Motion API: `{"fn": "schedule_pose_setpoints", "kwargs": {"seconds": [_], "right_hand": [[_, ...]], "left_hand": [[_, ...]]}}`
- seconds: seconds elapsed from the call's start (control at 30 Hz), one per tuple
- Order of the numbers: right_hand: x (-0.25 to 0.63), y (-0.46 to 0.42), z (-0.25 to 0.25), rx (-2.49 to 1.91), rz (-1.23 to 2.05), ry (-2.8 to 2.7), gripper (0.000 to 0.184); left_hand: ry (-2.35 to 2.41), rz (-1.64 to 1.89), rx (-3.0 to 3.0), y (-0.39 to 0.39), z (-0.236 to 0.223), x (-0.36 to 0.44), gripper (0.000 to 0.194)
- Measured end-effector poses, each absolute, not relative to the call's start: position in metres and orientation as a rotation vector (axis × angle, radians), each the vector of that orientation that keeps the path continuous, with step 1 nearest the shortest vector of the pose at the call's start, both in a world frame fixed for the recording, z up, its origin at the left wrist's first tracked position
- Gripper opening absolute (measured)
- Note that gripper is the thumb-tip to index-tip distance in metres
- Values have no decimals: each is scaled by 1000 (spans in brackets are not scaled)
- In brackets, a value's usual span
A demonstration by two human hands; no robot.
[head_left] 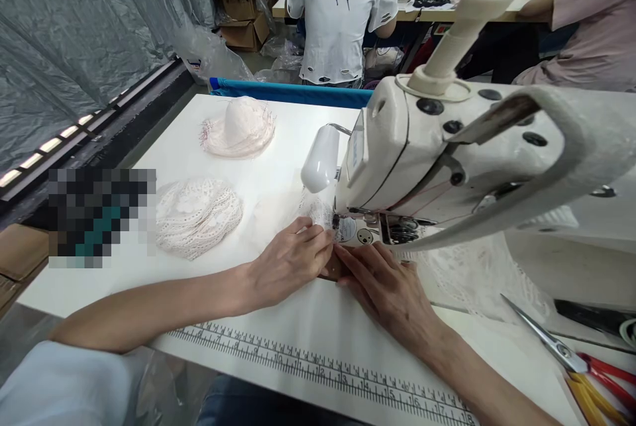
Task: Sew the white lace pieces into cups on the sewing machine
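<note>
My left hand point(295, 259) is closed, its fingertips pinching white lace fabric point(314, 206) just left of the needle area of the sewing machine point(382, 161). My right hand point(385, 283) lies on the machine bed in front of the presser foot, fingers stretched toward the needle and thumb apart from them. Between the two hands shows a small brown patch point(334, 268) on the bed. More white lace point(477, 273) spreads out to the right, under the machine arm. The needle tip and the fabric under my fingers are hidden.
A pile of white lace pieces point(199, 217) and a pale pink cup-shaped piece point(243, 126) lie on the left of the white table point(189, 293). Red-handled scissors point(564, 350) and a yellow-handled tool point(589, 403) lie at right. A printed ruler point(318, 366) runs along the front edge. Two people sit beyond.
</note>
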State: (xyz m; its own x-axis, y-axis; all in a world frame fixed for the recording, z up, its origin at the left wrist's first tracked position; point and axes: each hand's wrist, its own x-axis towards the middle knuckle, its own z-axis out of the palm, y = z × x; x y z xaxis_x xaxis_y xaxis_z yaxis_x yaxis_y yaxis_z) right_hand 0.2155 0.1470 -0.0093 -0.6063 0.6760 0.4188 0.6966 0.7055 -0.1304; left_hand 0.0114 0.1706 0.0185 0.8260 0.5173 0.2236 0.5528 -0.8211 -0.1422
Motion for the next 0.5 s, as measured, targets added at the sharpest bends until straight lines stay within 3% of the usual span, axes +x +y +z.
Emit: {"fn": "schedule_pose_setpoints", "kwargs": {"seconds": [0.5], "right_hand": [[215, 147, -9, -1028, -93, -2473, 29]], "left_hand": [[-797, -311, -2751, 169, 22, 13, 20]]}}
